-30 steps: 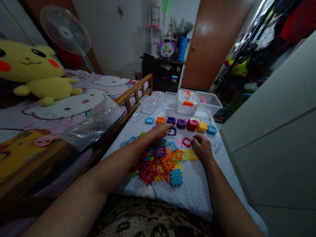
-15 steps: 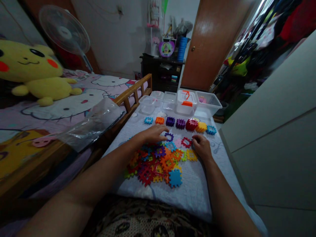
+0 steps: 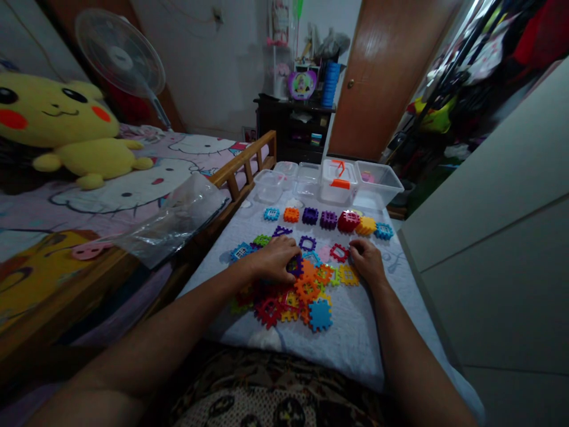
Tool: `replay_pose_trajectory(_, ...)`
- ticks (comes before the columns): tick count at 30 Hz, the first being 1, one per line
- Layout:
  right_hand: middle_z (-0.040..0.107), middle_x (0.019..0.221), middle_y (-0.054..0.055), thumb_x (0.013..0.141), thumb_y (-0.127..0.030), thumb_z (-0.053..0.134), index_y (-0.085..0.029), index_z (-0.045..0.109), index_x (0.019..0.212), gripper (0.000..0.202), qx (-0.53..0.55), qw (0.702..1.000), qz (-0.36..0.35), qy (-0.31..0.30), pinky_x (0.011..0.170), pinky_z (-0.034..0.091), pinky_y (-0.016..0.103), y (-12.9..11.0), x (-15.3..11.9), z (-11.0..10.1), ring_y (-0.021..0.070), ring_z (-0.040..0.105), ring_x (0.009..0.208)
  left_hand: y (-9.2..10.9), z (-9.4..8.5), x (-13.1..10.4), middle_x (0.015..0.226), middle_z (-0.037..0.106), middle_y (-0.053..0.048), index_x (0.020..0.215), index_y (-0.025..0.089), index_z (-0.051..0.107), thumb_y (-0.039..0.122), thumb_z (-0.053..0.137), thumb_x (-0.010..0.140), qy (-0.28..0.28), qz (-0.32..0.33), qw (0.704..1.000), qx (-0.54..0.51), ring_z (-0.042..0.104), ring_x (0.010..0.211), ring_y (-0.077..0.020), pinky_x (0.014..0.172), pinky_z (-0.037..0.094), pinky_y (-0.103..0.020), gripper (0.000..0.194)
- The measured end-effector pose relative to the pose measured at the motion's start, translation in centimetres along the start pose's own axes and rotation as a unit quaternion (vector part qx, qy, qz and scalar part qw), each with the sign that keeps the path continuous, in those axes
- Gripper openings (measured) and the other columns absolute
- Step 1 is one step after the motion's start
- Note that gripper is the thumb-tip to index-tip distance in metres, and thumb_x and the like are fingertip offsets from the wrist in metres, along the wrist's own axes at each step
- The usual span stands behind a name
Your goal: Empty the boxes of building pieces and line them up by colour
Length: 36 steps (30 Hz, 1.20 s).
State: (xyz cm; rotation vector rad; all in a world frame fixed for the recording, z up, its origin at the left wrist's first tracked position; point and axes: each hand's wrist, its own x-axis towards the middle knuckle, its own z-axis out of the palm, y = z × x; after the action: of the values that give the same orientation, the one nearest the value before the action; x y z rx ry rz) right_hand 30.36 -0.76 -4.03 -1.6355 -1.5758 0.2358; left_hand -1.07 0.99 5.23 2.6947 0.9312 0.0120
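Over the upper left of a loose heap of coloured notched plastic pieces is my left hand (image 3: 279,259), its fingers closed on a purple piece (image 3: 294,267) at the heap. My right hand (image 3: 365,258) rests on the cloth with curled fingers, beside a red frame piece (image 3: 339,252); whether its fingertips hold anything is too small to tell. A purple frame piece (image 3: 307,243) lies between the hands. Beyond them runs a row of stacks sorted by colour, among them an orange stack (image 3: 291,214) and a dark red stack (image 3: 348,221). A blue square (image 3: 320,315) lies at the heap's near edge.
Clear plastic boxes, one with an orange-handled lid (image 3: 338,174), stand at the table's far end. A wooden bed rail (image 3: 243,161) runs along the left side, with a plastic bag (image 3: 173,222) over it. A white cabinet (image 3: 498,225) stands at the right.
My left hand has moved down and nearer, from beside the lone purple frame onto the heap. My right hand has stayed by the red frame. The view has shifted slightly.
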Motion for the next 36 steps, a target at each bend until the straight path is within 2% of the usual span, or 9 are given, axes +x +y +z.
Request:
replay_pose_trajectory(4,0.069,0.083,0.008,0.078,-0.034,0.052,-0.02,0.067,0.082,0.021,0.005,1.0,-0.002,-0.005,0.078,0.05,0.038,0.1,0.0,0.1,0.0232,0.062,0.08,0.1,0.1,0.3,0.113,0.066,-0.008,0.116,0.024,0.063,0.036,0.074,0.071,0.022,0.013,1.0,0.004,0.055,0.107,-0.0289,0.105,0.039,-0.045,0.048)
replay_pose_trajectory(8,0.068,0.084,0.008,0.078,-0.033,0.052,-0.02,0.067,0.082,0.021,0.0,1.0,-0.012,-0.004,0.079,0.049,0.039,0.0,0.0,0.1,0.0233,0.062,0.08,0.0,-0.1,0.6,0.112,0.069,-0.01,0.127,0.023,0.06,0.028,0.07,0.075,0.018,-0.008,1.0,-0.01,0.058,0.108,-0.0295,0.102,0.041,-0.044,0.053)
replay_pose_trajectory(12,0.068,0.083,0.008,0.078,-0.033,0.051,-0.019,0.067,0.081,0.021,0.0,1.0,-0.013,-0.006,0.079,0.049,0.038,-0.1,0.1,0.0,0.0229,0.061,0.078,-0.5,-1.3,1.2,0.108,0.071,-0.006,0.117,0.023,0.064,0.021,0.058,0.086,0.005,-0.018,0.994,-0.108,0.064,0.102,-0.0231,0.093,0.047,-0.035,0.032)
replay_pose_trajectory(15,0.068,0.084,0.008,0.078,-0.033,0.052,-0.019,0.067,0.082,0.021,0.004,1.0,-0.006,-0.01,0.079,0.049,0.037,0.1,0.1,0.1,0.0227,0.061,0.08,-1.3,-2.5,2.6,0.109,0.071,-0.005,0.111,0.02,0.065,0.018,0.052,0.089,0.014,-0.021,0.983,-0.184,0.065,0.098,-0.0187,0.089,0.048,-0.03,0.026)
replay_pose_trajectory(19,0.068,0.086,0.009,0.078,-0.032,0.052,-0.019,0.068,0.084,0.021,0.004,1.0,0.0,-0.019,0.079,0.048,0.037,0.3,0.1,0.2,0.0231,0.061,0.081,-1.8,-3.1,6.1,0.111,0.072,-0.006,0.115,0.018,0.067,0.014,0.049,0.089,0.031,-0.056,0.982,-0.178,0.066,0.099,-0.0178,0.088,0.048,-0.026,0.031)
replay_pose_trajectory(23,0.068,0.084,0.008,0.079,-0.031,0.052,-0.019,0.068,0.083,0.02,-0.004,1.0,-0.006,-0.015,0.078,0.048,0.037,0.1,0.1,0.1,0.0229,0.06,0.08,-1.7,-2.0,9.7,0.109,0.074,-0.003,0.119,0.021,0.069,0.012,0.048,0.09,-0.01,-0.075,0.992,-0.105,0.068,0.093,-0.0164,0.08,0.049,-0.022,0.037)
replay_pose_trajectory(26,0.067,0.082,0.008,0.079,-0.031,0.051,-0.019,0.067,0.081,0.02,-0.005,1.0,-0.01,-0.01,0.078,0.048,0.037,-0.1,0.1,0.0,0.0226,0.06,0.079,-1.7,-0.6,11.2,0.109,0.075,-0.002,0.118,0.023,0.069,0.012,0.051,0.089,-0.026,-0.079,0.993,-0.08,0.068,0.092,-0.0159,0.077,0.049,-0.021,0.036)
replay_pose_trajectory(31,0.068,0.083,0.008,0.078,-0.03,0.051,-0.02,0.067,0.081,0.019,-0.006,1.0,-0.012,-0.007,0.078,0.048,0.037,0.0,0.2,0.1,0.0225,0.061,0.079,-1.9,1.3,10.7,0.127,0.066,-0.007,0.124,0.024,0.065,0.016,0.056,0.087,-0.011,-0.078,0.997,-0.028,0.061,0.116,-0.0226,0.096,0.047,-0.03,0.038)
replay_pose_trajectory(36,0.068,0.085,0.008,0.079,-0.03,0.051,-0.019,0.068,0.083,0.02,-0.01,1.0,-0.011,-0.012,0.079,0.049,0.038,0.0,0.1,0.1,0.0229,0.061,0.08,-2.5,1.4,9.2,0.143,0.053,-0.01,0.137,0.022,0.053,0.023,0.061,0.085,0.002,-0.025,0.999,0.024,0.05,0.13,-0.025,0.108,0.04,-0.036,0.052)
